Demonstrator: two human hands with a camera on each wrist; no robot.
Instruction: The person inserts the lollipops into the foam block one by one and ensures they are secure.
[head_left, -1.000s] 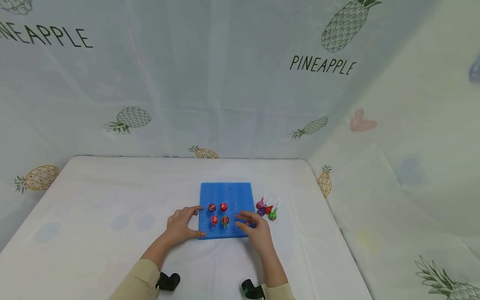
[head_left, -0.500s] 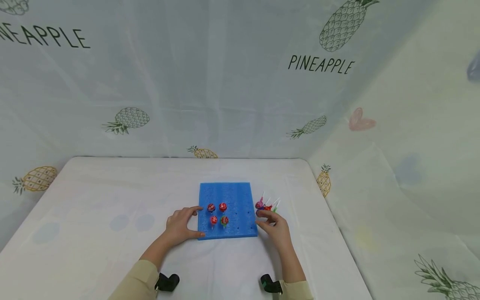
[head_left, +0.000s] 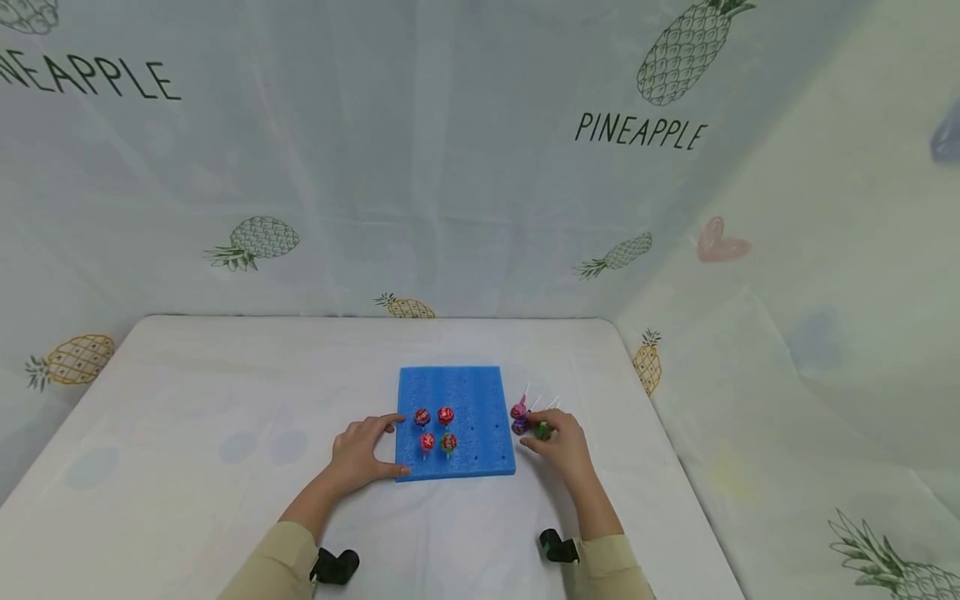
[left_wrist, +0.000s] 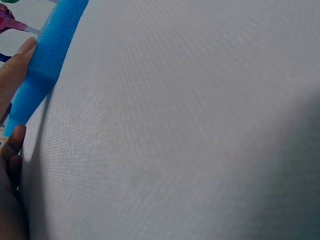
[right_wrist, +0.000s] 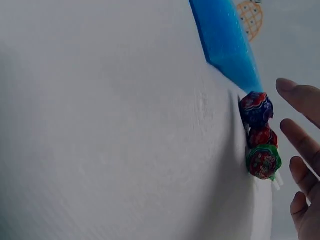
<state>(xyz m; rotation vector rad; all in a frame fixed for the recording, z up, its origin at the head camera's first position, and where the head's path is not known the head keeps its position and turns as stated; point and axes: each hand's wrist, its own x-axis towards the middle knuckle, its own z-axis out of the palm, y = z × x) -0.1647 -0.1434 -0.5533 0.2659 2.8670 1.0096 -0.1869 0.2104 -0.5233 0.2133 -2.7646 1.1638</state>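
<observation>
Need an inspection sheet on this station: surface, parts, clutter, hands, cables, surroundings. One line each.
Surface: white table with pale-blue spots.
Job's things: blue block; four lollipops stand in its left part, heads up; small holes show at right. Beside its right edge lie loose pink, purple, red and green ones.
Clutter: nothing seen.
Grippers: left hand bare, against the block's left edge; right hand bare, at the loose lollipops, no grip seen. Black device at each wrist.
Cables: nothing seen.
Surroundings: pale curtain, pineapple prints and lettering.
</observation>
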